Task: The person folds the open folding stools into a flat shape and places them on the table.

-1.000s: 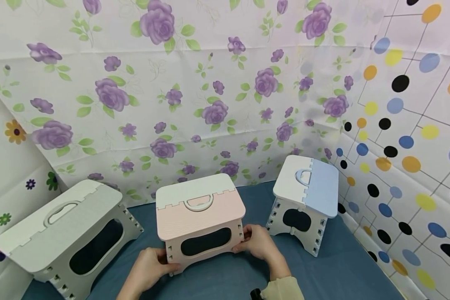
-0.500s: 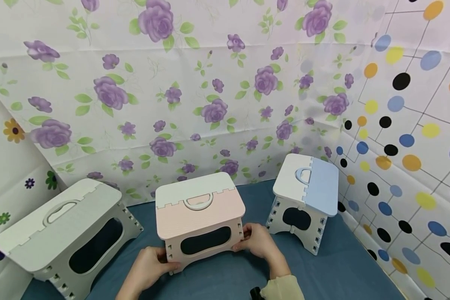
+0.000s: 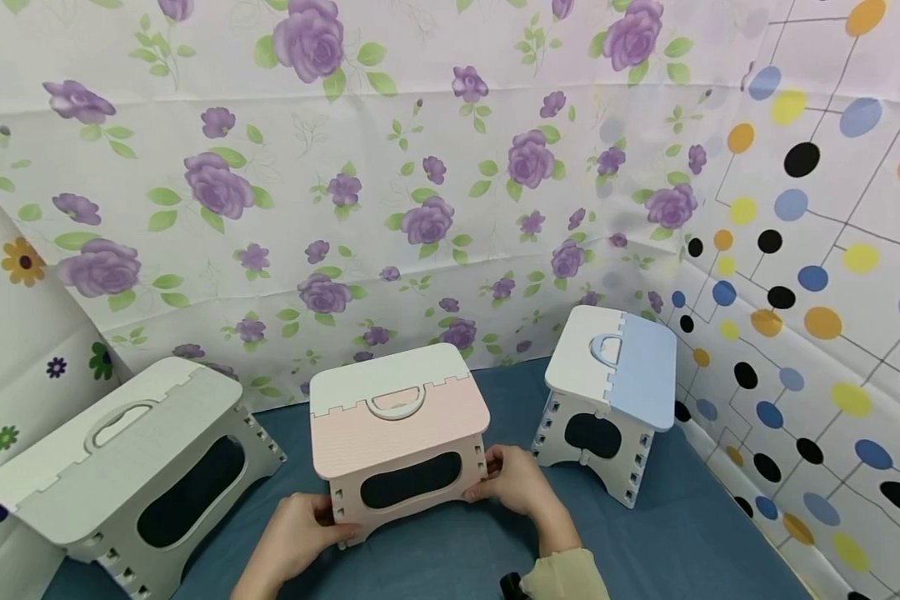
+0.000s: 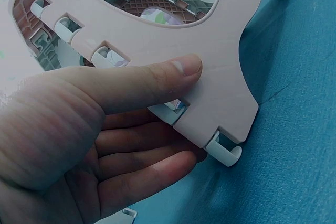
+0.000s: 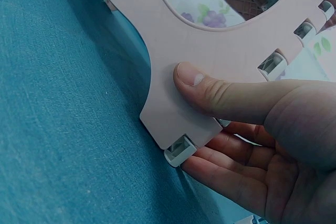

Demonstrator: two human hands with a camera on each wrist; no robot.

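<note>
A folding step stool (image 3: 401, 433) with a pink and white top stands upright on the blue cloth, its carry handle lying in the middle of the top. My left hand (image 3: 296, 533) grips its near left leg; in the left wrist view the thumb (image 4: 168, 80) presses the pink front panel while the fingers (image 4: 152, 179) curl behind the leg's edge. At the near right leg, my right hand (image 3: 521, 483) pinches the panel the same way, with its thumb (image 5: 210, 90) in front and the fingers (image 5: 226, 174) behind.
A grey and white folding stool (image 3: 120, 450) stands at the left, and a blue and white folding stool (image 3: 611, 375) at the right. Blue cloth (image 3: 435, 558) covers the surface. Behind hangs a floral curtain (image 3: 390, 167); a dotted sheet (image 3: 810, 333) borders the right side.
</note>
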